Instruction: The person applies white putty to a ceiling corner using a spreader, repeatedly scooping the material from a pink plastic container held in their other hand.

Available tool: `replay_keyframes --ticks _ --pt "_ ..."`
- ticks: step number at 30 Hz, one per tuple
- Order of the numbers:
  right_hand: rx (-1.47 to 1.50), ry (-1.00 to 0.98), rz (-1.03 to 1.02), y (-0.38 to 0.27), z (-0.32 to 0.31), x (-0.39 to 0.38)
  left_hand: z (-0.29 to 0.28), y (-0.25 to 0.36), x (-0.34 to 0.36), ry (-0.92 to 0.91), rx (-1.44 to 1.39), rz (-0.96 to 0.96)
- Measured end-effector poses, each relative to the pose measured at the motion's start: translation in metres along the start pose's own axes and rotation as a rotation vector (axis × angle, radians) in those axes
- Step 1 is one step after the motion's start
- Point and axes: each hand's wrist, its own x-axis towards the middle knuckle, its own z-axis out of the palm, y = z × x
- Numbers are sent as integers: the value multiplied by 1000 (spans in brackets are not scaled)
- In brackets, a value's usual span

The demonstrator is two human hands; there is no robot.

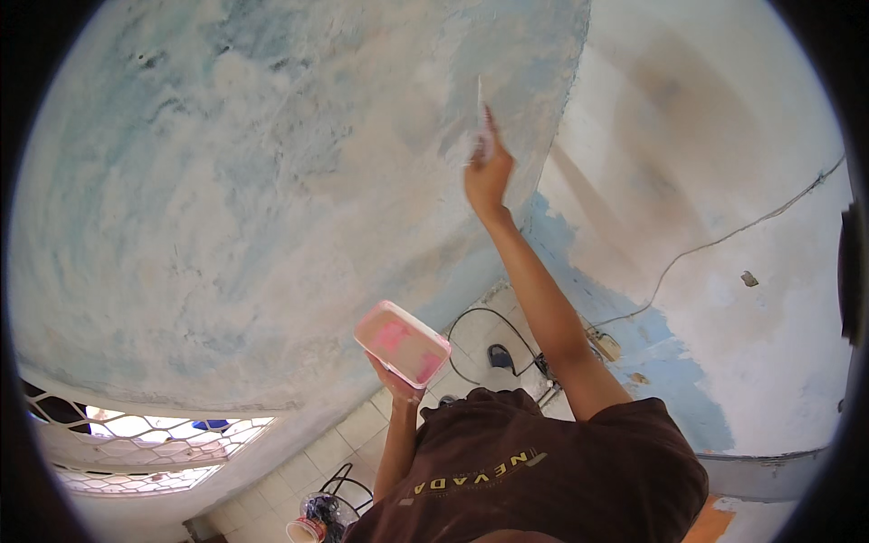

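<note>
My right hand (pixel 490 181) is raised at the wall (pixel 299 163) near the corner, its fingers wrapped round a putty knife (pixel 481 95). The thin pale blade shows almost edge-on and is smeared by motion; whether it touches the wall I cannot tell. Lower down, my left hand (pixel 400 387) grips a pink rectangular plastic tub (pixel 434 335) from beneath. The tub tilts toward me, and beige paste with pink patches coats its inside. Patchy blue and off-white filler covers the wall in front of me.
A second wall (pixel 706 136) meets it at the right, with a loose cable (pixel 697 252) running across. At lower left is a window with a white grille (pixel 163 450). On the tiled floor (pixel 335 443) lie a black hose (pixel 457 326), a clear plastic bag and a cup (pixel 306 530).
</note>
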Motion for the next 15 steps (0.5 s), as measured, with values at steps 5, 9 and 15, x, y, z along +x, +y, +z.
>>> replay_keyframes --ticks 5,9,15 --pt "38 -242 -160 -40 26 -78 8 4 5 24 -67 -53" --pt "257 -338 -148 -35 -13 -87 16 7 4 -6 -71 -126" --pt "18 74 361 45 -8 -15 19 3 5 -42 -90 -139"
